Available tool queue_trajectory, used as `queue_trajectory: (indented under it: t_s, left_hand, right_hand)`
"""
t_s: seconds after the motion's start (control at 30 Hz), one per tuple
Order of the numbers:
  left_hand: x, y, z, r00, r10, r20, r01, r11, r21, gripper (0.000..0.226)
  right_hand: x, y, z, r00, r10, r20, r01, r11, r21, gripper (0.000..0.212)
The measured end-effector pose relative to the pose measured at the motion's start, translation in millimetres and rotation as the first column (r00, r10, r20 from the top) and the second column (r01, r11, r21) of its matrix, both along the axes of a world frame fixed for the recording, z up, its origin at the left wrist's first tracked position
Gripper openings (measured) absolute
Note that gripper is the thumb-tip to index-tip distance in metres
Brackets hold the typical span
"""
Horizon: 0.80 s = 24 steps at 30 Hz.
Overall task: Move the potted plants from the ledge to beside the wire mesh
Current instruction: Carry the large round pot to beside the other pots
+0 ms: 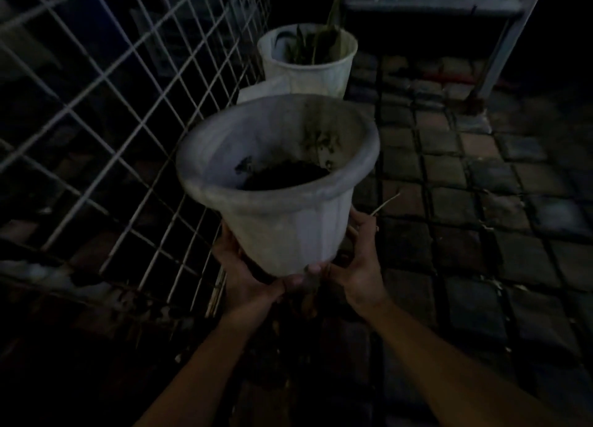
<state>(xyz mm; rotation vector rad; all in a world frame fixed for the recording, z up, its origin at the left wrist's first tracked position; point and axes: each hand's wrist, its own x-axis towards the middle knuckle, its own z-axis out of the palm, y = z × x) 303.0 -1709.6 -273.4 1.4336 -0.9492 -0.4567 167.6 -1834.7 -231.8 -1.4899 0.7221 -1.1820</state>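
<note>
A pale flared pot [288, 227] with dark soil and a small wilted plant is held up in the middle of the dim head view. My left hand [244, 272] grips its lower left side and my right hand [356, 266] grips its lower right side near the base. The pot is off the ground, close to the white wire mesh [122, 105] on the left. A second pale pot [308, 70] with long green leaves stands on the floor further back, right beside the mesh.
Dark square paving tiles [465, 176] cover the floor to the right. A metal frame leg [503, 51] and a shelf or step stand at the back right. A flat pale object [260, 91] lies behind the held pot, by the mesh.
</note>
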Motion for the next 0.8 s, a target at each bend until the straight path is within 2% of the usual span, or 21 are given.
queue_trajectory:
  t_s: [0.03,0.07,0.17,0.3,0.4,0.53,0.67,0.8]
  left_hand:
    - [1.8,1.5,-2.9,1.000,-0.019,0.003,0.019,1.000,-0.001,0.132]
    - [5.9,1.3,-8.0,0.998,-0.047,0.045,0.047,0.999,0.000,0.134]
    - [11.5,2.3,-5.6,0.998,-0.064,0.027,0.063,0.998,0.020,0.140]
    - [13.4,12.3,-6.8,0.998,-0.046,0.030,0.044,0.995,0.085,0.131]
    - [13.9,17.7,-19.7,0.998,-0.025,-0.052,0.031,0.992,0.119,0.119]
    - [13.9,19.6,-32.8,0.984,0.038,-0.173,-0.014,0.991,0.134,0.131]
    - [12.6,19.7,-37.7,0.962,0.059,-0.267,-0.002,0.978,0.207,0.105]
    - [7.5,21.9,-26.0,0.959,0.109,-0.261,-0.055,0.977,0.208,0.102]
  right_hand:
    - [-6.2,38.7,-32.3,0.999,0.045,0.004,-0.045,0.996,0.075,0.103]
    - [-11.9,40.3,-36.9,0.992,0.104,-0.076,-0.091,0.983,0.158,0.103]
    - [-5.2,46.5,-43.3,0.997,0.014,-0.078,-0.003,0.989,0.150,0.110]
    - [0.1,50.3,-48.7,0.996,0.068,-0.065,-0.057,0.985,0.161,0.109]
    - [-3.5,47.0,-68.0,0.997,0.073,-0.032,-0.067,0.986,0.155,0.103]
    - [-3.4,38.4,-76.7,0.985,0.137,-0.103,-0.120,0.980,0.159,0.103]
    - [-5.5,34.8,-77.9,0.977,0.177,-0.123,-0.159,0.977,0.144,0.096]
    - [-7.6,33.0,-80.6,0.964,0.228,-0.134,-0.207,0.966,0.156,0.093]
